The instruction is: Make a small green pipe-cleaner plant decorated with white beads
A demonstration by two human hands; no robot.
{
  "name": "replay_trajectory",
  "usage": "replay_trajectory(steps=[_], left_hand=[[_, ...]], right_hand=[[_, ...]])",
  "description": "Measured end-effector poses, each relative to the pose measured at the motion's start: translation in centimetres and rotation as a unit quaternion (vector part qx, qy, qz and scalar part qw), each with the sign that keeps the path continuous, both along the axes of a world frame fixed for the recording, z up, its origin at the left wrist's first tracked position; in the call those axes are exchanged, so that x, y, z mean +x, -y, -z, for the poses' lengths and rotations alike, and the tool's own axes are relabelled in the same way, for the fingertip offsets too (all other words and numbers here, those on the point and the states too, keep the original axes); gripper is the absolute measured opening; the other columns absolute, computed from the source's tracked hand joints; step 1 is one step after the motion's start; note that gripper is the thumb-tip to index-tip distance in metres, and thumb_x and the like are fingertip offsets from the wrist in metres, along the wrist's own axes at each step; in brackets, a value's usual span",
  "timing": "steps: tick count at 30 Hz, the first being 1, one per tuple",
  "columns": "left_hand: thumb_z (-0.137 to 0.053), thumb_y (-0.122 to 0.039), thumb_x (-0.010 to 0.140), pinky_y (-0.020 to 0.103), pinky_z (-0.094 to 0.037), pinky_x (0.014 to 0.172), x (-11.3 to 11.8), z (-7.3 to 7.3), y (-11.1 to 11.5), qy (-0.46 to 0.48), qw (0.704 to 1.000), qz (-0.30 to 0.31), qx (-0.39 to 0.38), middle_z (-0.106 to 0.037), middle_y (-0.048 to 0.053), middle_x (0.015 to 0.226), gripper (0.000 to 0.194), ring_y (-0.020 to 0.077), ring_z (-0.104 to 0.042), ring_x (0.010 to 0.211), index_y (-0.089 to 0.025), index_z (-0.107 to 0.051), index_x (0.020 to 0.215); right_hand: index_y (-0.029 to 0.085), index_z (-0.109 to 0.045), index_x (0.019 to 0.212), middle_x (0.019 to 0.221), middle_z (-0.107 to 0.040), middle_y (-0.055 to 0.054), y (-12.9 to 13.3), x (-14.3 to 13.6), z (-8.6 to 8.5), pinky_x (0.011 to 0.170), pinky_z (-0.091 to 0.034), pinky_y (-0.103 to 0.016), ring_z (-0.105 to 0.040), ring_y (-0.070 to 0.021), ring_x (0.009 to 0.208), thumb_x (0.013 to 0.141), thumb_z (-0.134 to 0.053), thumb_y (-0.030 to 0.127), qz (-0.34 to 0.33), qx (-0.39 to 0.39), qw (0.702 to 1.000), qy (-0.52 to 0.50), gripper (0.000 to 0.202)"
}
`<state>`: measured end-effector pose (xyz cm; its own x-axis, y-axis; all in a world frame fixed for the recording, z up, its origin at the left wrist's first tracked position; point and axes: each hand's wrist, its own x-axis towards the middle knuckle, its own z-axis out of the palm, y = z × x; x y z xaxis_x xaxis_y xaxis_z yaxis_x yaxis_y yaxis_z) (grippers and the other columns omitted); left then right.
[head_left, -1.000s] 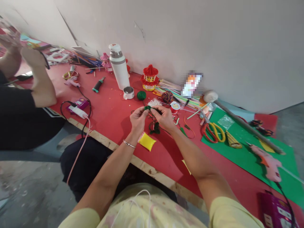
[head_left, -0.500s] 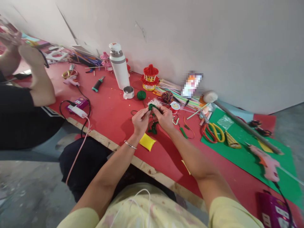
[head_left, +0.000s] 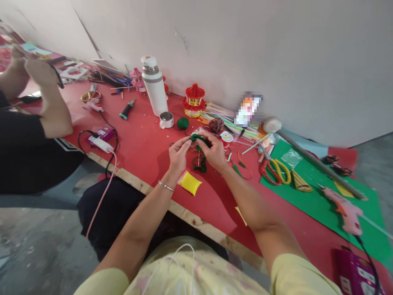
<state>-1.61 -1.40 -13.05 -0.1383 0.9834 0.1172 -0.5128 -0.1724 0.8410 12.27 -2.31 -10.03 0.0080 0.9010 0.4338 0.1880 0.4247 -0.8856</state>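
Observation:
Fingers of my right hand [head_left: 214, 152] are closed on a small green yarn piece [head_left: 195, 138] above the red table [head_left: 147, 151]. On its left side my left hand [head_left: 179, 152] pinches the edge of the same piece. Below the hands hangs or lies another dark green yarn part [head_left: 200, 164]; whether it touches the table I cannot tell. Behind the hands sits a green yarn ball [head_left: 183, 123]. A yellow packet [head_left: 190, 183] lies nearer to me, beside my left wrist.
White bottle [head_left: 155, 92], metal cup [head_left: 166, 119] and red lantern-like craft [head_left: 195, 100] stand behind. Scissors [head_left: 278, 171], a mallet [head_left: 316, 157] and a pink glue gun [head_left: 342, 209] lie right. Another person's arm [head_left: 52, 98] rests at left.
My left hand has shifted slightly left, and more of the green piece shows between my hands. The hanging green part has moved a little right. The other person's hands have moved.

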Motion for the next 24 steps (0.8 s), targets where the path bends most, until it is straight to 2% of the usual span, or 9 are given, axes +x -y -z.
replay_trajectory(steps=[5, 11, 13, 15, 18, 22, 24], left_hand=[[-0.090, -0.026, 0.063, 0.024, -0.054, 0.070, -0.4, -0.4, -0.2, 0.045, 0.998, 0.018, -0.046, -0.076, 0.002, 0.079, 0.028, 0.0083, -0.065, 0.065, -0.018, -0.079, 0.088], [-0.083, -0.023, 0.066, 0.023, -0.050, 0.062, -1.0, -0.1, -0.7, 0.072, 0.990, 0.073, -0.092, -0.072, 0.001, 0.072, 0.019, 0.0084, -0.061, 0.059, -0.017, -0.076, 0.082], [-0.082, -0.024, 0.066, 0.024, -0.050, 0.061, -1.0, -0.1, -0.7, 0.062, 0.988, 0.100, -0.102, -0.071, 0.001, 0.071, 0.018, 0.0088, -0.060, 0.058, -0.016, -0.075, 0.081], [-0.081, -0.026, 0.068, 0.024, -0.049, 0.061, -1.1, -0.1, -0.6, 0.059, 0.987, 0.117, -0.097, -0.070, 0.002, 0.072, 0.018, 0.0090, -0.060, 0.059, -0.015, -0.075, 0.082], [-0.081, -0.027, 0.070, 0.025, -0.050, 0.063, -1.2, -0.4, -0.4, 0.068, 0.986, 0.125, -0.082, -0.070, 0.001, 0.072, 0.019, 0.0093, -0.061, 0.061, -0.016, -0.076, 0.085], [-0.087, -0.025, 0.067, 0.026, -0.055, 0.072, -1.2, -0.9, 0.1, 0.069, 0.984, 0.160, -0.046, -0.074, 0.003, 0.084, 0.031, 0.0105, -0.066, 0.069, -0.020, -0.078, 0.096], [-0.092, -0.023, 0.062, 0.026, -0.056, 0.074, -1.0, -1.1, 0.2, 0.066, 0.985, 0.156, -0.026, -0.076, 0.003, 0.090, 0.038, 0.0111, -0.068, 0.074, -0.021, -0.078, 0.097]], right_hand=[[0.022, -0.069, 0.108, 0.105, -0.074, -0.006, 0.0, 0.4, 0.1, 0.090, -0.055, -0.036, -0.069, -0.0202, 0.096, 0.088, -0.069, 0.039, -0.024, -0.003, 1.000, 0.009, 0.026], [0.022, -0.061, 0.100, 0.080, -0.065, 0.002, -0.3, 0.4, 0.5, 0.064, -0.053, -0.028, -0.062, -0.0134, 0.067, 0.083, -0.067, 0.034, -0.066, -0.105, 0.990, -0.060, 0.022], [0.022, -0.062, 0.106, 0.086, -0.068, 0.000, -0.4, 0.3, 0.3, 0.066, -0.054, -0.028, -0.063, -0.0138, 0.070, 0.081, -0.071, 0.036, -0.058, -0.104, 0.991, -0.058, 0.030], [0.021, -0.067, 0.110, 0.098, -0.072, -0.004, -0.6, 0.4, 0.2, 0.076, -0.056, -0.031, -0.066, -0.0166, 0.083, 0.081, -0.074, 0.038, -0.057, -0.082, 0.994, -0.035, 0.034], [0.019, -0.074, 0.101, 0.098, -0.076, -0.006, -0.7, 0.6, 0.0, 0.087, -0.055, -0.036, -0.069, -0.0203, 0.092, 0.084, -0.074, 0.043, -0.067, -0.063, 0.996, 0.003, 0.030], [0.019, -0.076, 0.091, 0.085, -0.075, -0.004, -0.8, 0.8, -0.1, 0.075, -0.053, -0.032, -0.066, -0.0185, 0.078, 0.086, -0.073, 0.048, -0.029, -0.058, 0.998, 0.012, 0.029], [0.018, -0.076, 0.090, 0.081, -0.074, -0.003, -0.7, 0.8, -0.2, 0.071, -0.052, -0.031, -0.064, -0.0177, 0.076, 0.086, -0.073, 0.048, -0.002, -0.050, 0.999, 0.019, 0.030]])
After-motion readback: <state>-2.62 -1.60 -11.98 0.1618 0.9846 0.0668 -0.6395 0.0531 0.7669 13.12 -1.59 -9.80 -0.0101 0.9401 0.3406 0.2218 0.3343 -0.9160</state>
